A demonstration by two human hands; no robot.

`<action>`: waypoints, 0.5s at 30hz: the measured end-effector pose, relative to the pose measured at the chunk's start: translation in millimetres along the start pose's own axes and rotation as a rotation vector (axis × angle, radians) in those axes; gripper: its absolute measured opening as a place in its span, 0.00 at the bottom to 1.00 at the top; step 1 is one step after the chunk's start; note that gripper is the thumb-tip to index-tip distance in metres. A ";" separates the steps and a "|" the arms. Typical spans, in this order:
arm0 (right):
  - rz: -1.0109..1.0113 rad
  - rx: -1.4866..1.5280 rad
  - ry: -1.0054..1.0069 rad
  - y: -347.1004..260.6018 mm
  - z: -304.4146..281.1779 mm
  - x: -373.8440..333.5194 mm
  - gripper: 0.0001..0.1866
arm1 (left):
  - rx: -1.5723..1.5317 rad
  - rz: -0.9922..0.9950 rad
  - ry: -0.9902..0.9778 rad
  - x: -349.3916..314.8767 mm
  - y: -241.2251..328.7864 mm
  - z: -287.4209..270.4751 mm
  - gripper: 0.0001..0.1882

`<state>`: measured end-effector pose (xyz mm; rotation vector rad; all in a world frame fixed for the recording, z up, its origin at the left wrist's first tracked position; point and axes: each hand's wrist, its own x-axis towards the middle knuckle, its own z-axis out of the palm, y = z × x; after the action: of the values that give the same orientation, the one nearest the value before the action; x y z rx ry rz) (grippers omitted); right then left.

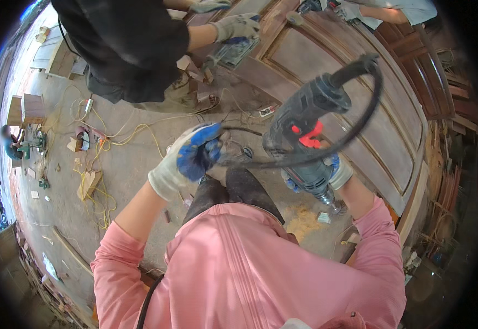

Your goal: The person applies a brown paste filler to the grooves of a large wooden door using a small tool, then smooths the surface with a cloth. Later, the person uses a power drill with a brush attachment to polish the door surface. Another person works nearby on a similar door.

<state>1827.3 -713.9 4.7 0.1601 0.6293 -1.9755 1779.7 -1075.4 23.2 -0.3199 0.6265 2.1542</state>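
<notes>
The black drill [299, 137] is up in the right hand [340, 171], whose grip is closed around its front body; the left grip [198, 152] is curled on the looped black cord [380, 101]. So tool and cord are gathered, but the cord isn't straightened and the chuck [332, 204] meets no work. From here, its long axis slants upper left to lower right, chuck toward the right forearm.

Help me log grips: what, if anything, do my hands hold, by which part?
Right hand: the drill, by its front housing behind the chuck. Left hand: apparently the black cord, partway along; blur hides the exact hold.
</notes>
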 end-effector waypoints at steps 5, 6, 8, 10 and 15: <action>0.013 -0.053 0.115 -20.9 -20.3 -32.9 0.47 | -0.128 0.271 -0.247 -19.1 4.9 -6.3 0.12; 0.045 0.038 0.059 -18.3 -30.3 -36.3 0.47 | 0.027 0.309 -0.169 -12.8 -9.4 -7.1 0.13; 0.020 0.089 0.110 -12.9 -27.6 -31.3 0.47 | 0.388 0.296 -0.029 3.3 -48.6 -31.5 0.17; -0.033 0.154 0.126 8.2 -23.2 -26.5 0.47 | 0.464 0.160 0.075 20.6 -83.9 -10.4 0.17; 0.007 0.131 0.231 39.6 -14.7 -22.9 0.48 | 0.482 0.340 0.068 55.5 -140.3 -16.5 0.13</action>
<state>1870.3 -702.4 -13.6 0.4755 0.6446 -2.0083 1857.4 -975.1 -60.0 -0.0230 1.2835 2.2237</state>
